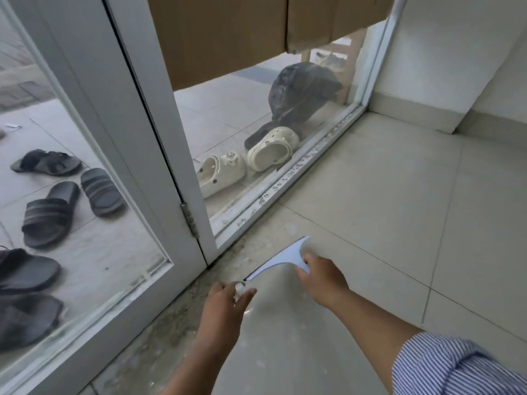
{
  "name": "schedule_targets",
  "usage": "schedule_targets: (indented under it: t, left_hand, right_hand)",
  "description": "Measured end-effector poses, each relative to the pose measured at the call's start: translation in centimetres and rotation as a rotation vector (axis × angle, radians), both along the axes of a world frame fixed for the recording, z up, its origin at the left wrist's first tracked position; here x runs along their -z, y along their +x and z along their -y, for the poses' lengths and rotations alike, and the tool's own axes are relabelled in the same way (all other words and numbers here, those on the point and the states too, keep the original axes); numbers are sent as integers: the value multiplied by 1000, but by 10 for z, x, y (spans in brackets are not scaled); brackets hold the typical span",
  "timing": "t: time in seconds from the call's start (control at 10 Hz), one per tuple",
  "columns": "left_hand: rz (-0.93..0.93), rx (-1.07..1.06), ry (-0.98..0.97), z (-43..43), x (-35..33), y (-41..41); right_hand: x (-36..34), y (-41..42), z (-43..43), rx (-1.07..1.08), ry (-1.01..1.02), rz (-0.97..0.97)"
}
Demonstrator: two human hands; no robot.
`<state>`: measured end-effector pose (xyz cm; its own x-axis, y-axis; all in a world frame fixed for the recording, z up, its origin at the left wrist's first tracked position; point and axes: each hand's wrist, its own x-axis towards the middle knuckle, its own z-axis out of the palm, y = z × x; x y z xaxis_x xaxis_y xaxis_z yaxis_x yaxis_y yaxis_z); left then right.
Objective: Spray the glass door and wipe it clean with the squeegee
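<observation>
The glass door [71,132] in its pale grey frame stands at the left, hinged beside a fixed glass panel [228,115]. Low over the floor by the door's bottom corner, my right hand [322,280] grips the handle of a white squeegee [288,258]; its dark rubber edge faces the door. Just left of it, my left hand [225,306] curls round a small whitish spray bottle [239,289], of which only the top shows. Both hands are a short way from the glass.
Brown cardboard [228,32] covers the upper part of the fixed panel. Outside lie black sandals [51,212], cream clogs [225,172] and a dark bag [302,92]. The tiled floor [399,209] runs right to a white wall. Grime lines the floor at the door's sill.
</observation>
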<state>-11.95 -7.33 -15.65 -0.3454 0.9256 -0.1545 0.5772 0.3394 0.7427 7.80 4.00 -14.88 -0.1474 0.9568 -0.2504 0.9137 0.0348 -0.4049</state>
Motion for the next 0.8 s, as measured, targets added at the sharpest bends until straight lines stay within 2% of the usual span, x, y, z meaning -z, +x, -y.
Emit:
schedule_targets:
  t: [0.2, 0.4, 0.5, 0.6, 0.8]
  left_hand:
    - [-57, 14, -36, -25, 6, 5]
    - [-42, -4, -61, -27, 20, 11]
    - [-97, 4, -112, -26, 17, 12]
    - [-150, 14, -132, -19, 0, 5]
    - [-165, -23, -60, 6, -117, -36]
  right_hand:
    - [29, -11, -25, -5, 8, -94]
    - [36, -12, -30, -1, 6, -30]
    - [27, -18, -29, -9, 34, 41]
    - [5, -39, -27, -37, 138, -48]
    - [-129, -102, 3, -173, 204, -321]
